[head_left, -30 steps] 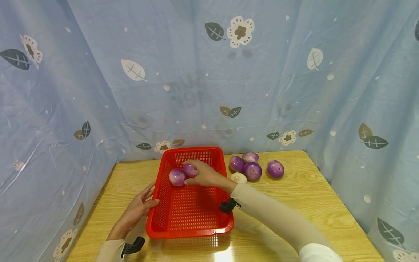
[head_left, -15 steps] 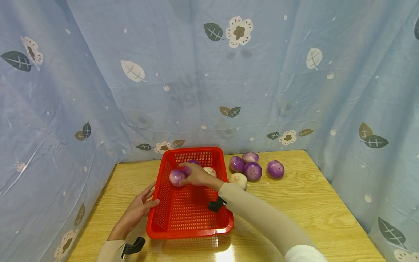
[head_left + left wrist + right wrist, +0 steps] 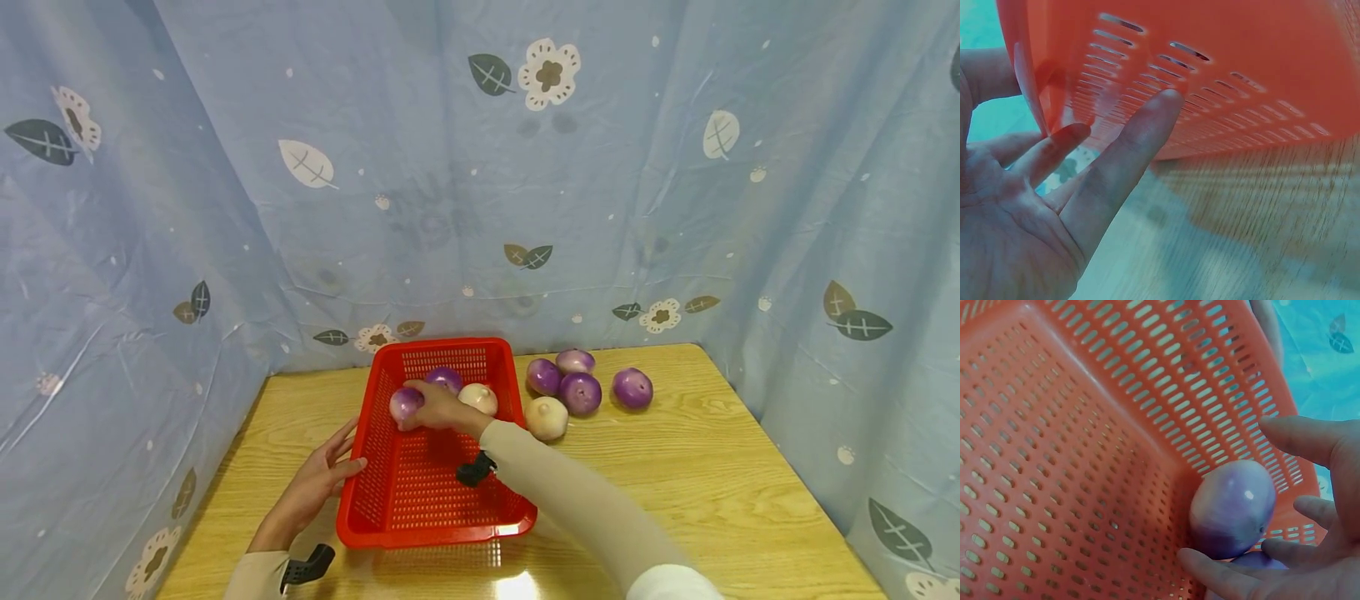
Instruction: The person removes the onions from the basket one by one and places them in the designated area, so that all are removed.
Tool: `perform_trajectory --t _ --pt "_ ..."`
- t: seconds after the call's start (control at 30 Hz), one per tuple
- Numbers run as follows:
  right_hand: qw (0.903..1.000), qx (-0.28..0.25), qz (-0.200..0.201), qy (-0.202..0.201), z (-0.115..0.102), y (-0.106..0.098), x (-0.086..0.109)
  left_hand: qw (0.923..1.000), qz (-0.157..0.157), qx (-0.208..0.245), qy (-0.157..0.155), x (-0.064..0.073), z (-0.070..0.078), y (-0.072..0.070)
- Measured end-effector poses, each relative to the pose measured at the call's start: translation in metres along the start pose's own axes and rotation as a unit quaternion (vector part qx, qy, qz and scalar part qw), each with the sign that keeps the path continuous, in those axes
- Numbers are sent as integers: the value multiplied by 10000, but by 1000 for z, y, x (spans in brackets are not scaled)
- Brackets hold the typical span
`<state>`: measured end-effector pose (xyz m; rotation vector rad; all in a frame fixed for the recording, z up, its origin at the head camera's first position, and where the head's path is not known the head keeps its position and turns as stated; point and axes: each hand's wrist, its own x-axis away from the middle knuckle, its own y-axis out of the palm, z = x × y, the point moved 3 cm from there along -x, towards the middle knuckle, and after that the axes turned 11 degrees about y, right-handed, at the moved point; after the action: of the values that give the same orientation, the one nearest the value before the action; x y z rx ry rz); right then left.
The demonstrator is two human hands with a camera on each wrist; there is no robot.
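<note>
A red perforated plastic basket (image 3: 442, 533) stands on the table. Inside, near its back, lie a purple onion (image 3: 406, 403) at the left, a second purple onion (image 3: 444, 380) behind it and a white onion (image 3: 477, 400). My right hand (image 3: 438, 408) reaches over the basket at the left onion, fingers spread around it. In the right wrist view this onion (image 3: 1232, 509) rests by the basket wall, with gaps to most fingers; whether one fingertip touches it, I cannot tell. My left hand (image 3: 318, 479) holds the basket's left side, thumb over the rim, fingers against the outer wall (image 3: 1241, 81).
Right of the basket, several purple onions (image 3: 580, 393) and one white onion (image 3: 547, 417) lie on the wooden table (image 3: 690, 467). One purple onion (image 3: 633, 388) sits apart. A blue patterned curtain (image 3: 405, 208) encloses the back and sides.
My right hand has let go of the back purple onion and moved left and nearer, to the left onion. The white onion in the basket has come into view. My left hand stays put.
</note>
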<state>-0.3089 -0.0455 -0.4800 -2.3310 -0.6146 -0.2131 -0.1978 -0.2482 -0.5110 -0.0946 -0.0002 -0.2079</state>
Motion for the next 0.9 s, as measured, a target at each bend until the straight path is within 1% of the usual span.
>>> perform_trajectory --t 0.13,0.23,0.33,0.5,0.57,0.77,0.9 --pt "10000 -7 -39 81 2 4 -6 10000 -19 41 -5 -1 0 1" --pt "10000 58 -40 32 4 7 -10 10000 -40 71 8 -1 0 1" --pt "9996 271 -61 -88 4 10 -14 10000 -21 67 -1 -1 0 1" --pt "9990 206 -359 -162 7 17 -16 10000 6 38 -15 -1 0 2" --pt "9989 168 -399 -186 7 18 -15 10000 -8 39 3 -1 0 2" --pt "9982 451 -246 -311 8 18 -13 10000 -39 74 13 -2 -1 2" --pt "9960 598 -164 -648 2 18 -8 10000 -8 73 -15 -1 -2 1"
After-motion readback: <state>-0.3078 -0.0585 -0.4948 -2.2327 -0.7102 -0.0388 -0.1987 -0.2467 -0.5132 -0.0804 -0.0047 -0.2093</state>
